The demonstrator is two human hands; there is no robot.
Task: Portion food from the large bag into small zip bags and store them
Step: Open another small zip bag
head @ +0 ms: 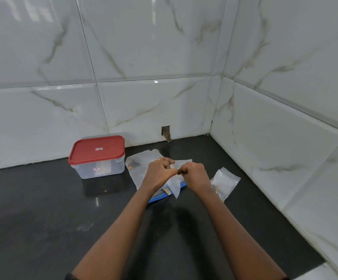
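Observation:
My left hand [159, 172] and my right hand [195, 174] meet above the black counter, both pinching the top edge of a small clear zip bag [175, 183] that hangs between them. Behind my left hand lies the large clear bag [142, 160], flat, with a few brown food pieces at its left end. Another small zip bag [225, 181] with brown bits inside lies to the right of my right hand. Under my hands a blue flat item [160, 197] shows partly.
A clear plastic box with a red lid [97, 156] stands shut at the left by the back wall. Marble-tiled walls close the counter at the back and right, forming a corner. The black counter [43, 209] stretches left and toward me.

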